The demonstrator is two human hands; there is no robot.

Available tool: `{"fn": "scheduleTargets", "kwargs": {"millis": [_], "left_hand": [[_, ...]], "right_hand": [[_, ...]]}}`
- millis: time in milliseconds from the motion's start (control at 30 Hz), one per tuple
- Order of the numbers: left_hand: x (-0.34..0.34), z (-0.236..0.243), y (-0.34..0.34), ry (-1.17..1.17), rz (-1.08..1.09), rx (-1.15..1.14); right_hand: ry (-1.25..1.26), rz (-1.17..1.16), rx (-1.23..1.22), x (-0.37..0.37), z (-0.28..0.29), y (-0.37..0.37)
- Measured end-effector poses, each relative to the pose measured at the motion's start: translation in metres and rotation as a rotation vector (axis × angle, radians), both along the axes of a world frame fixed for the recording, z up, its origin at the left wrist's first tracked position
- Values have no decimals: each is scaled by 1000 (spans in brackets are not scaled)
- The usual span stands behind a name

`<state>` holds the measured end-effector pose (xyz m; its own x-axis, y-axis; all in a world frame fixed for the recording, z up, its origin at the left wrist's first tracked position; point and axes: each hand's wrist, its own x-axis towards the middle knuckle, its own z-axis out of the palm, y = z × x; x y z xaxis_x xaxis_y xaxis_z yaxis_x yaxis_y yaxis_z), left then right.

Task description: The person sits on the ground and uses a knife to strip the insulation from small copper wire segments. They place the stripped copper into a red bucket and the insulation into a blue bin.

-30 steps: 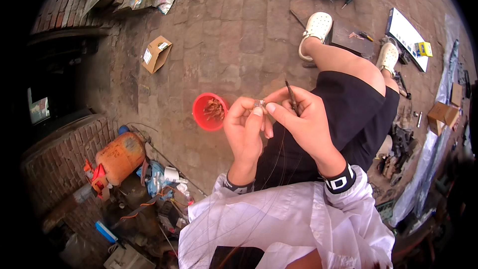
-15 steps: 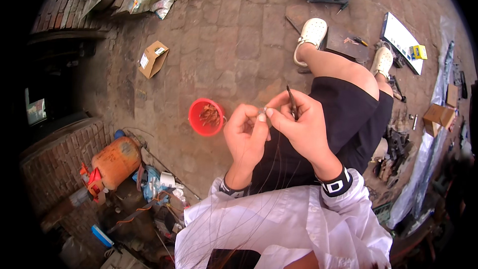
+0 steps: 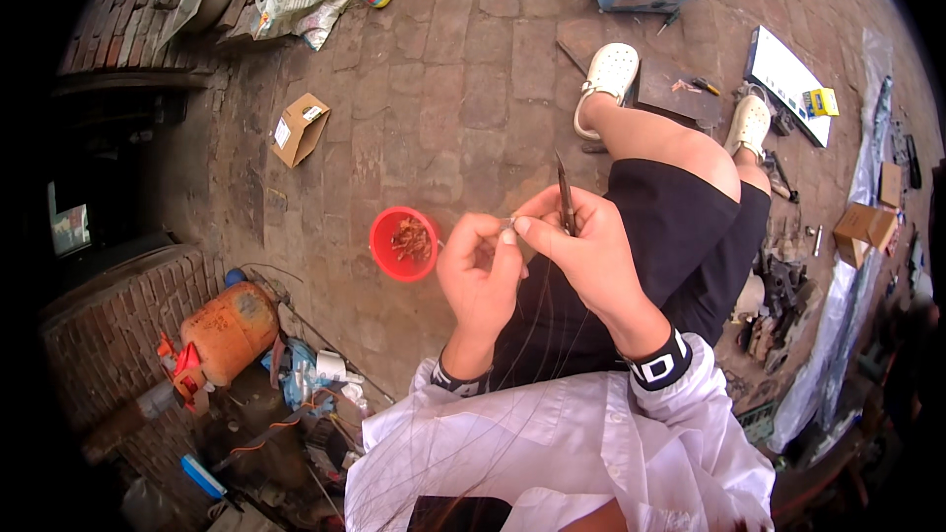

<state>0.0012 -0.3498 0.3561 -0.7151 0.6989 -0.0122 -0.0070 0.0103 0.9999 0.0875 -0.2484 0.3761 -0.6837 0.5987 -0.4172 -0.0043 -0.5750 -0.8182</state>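
Above my lap, my left hand [image 3: 475, 271] and my right hand [image 3: 601, 251] meet at the fingertips. Thumb and forefinger of each pinch a tiny pale piece [image 3: 508, 223], too small to name. Between the fingers of my right hand a slim dark pointed tool [image 3: 565, 192] is also held, its tip pointing up and away; its exact kind is not clear. Just left of my left hand, a red bucket [image 3: 377, 254] stands on the floor, with a heap of reddish-brown scraps [image 3: 411, 239] inside.
A blue tub [image 3: 645, 2] with dark red things stands far ahead. My pale clogs [image 3: 613, 69] flank a dark metal plate [image 3: 670, 94]. A cardboard box [image 3: 300, 130] lies ahead left. An orange gas cylinder [image 3: 230, 333] and clutter lie left; metal parts [image 3: 778, 300] lie right.
Both hands shift slightly left in the picture, still pinching the tiny piece. The dark tool in my right hand swings a little, its tip now further left and higher.
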Motion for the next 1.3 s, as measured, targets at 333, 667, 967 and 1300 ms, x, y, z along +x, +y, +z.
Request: {"fn": "scheduleTargets", "kwargs": {"millis": [333, 667, 967, 1300], "left_hand": [[2, 4, 0, -120, 9, 3], [2, 4, -2, -111, 2, -16], [3, -8, -9, 54, -33, -92], [1, 10, -2, -150, 8, 16]], "right_hand": [[57, -27, -74, -2, 6, -2], [3, 9, -7, 2, 4, -4], [-49, 39, 121, 3, 1, -3], [-4, 40, 128, 10, -5, -14]]}}
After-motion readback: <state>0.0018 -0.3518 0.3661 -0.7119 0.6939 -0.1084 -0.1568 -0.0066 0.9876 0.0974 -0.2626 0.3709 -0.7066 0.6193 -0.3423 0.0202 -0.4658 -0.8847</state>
